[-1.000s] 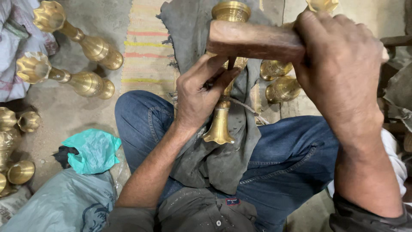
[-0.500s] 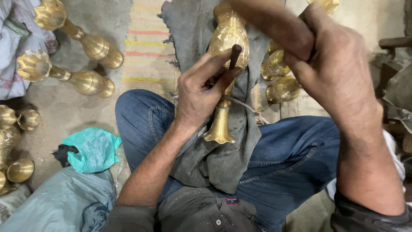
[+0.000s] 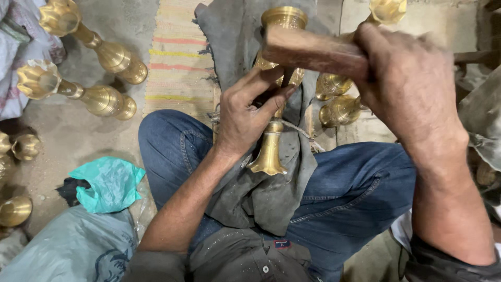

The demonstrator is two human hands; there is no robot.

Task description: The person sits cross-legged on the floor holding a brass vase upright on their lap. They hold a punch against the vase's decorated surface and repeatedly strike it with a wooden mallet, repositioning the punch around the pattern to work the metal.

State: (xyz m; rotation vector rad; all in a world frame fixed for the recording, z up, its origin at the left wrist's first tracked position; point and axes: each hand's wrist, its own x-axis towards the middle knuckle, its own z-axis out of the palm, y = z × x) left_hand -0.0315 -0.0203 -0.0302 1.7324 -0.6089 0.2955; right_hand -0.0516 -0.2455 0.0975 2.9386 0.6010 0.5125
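Seated worker's lap, blue jeans (image 3: 360,193) drawn up either side, draped with a grey work cloth (image 3: 261,193) speckled with metal dust; cloth runs forward over a striped mat (image 3: 177,68) on the concrete floor. On the cloth, between the knees: one brass vase (image 3: 271,151), long-stemmed, flared foot toward the worker, rounded mouth pointing away, lying roughly lengthwise. Judged rigid and fairly heavy for its bulk, polished surface likely slippery, thin wall liable to dent; best gripped at the narrow stem, where a hand closes fully round it. Right hand (image 3: 412,89), closed tight around a wooden mallet (image 3: 313,49), head of the mallet poised just above the vase's upper body; slightly blurred. Left hand (image 3: 245,117), wrapped over the vase's neck, fingers pinching a slim dark tool (image 3: 286,86) against the brass; whether the tool's tip touches the metal cannot be told. Further brass vases: two at upper left (image 3: 99,52) (image 3: 78,94), lying on the floor; others right of the cloth (image 3: 339,109). Teal plastic bag (image 3: 107,183), crumpled, beside the left knee. Small brass cups (image 3: 15,209) at the left edge.
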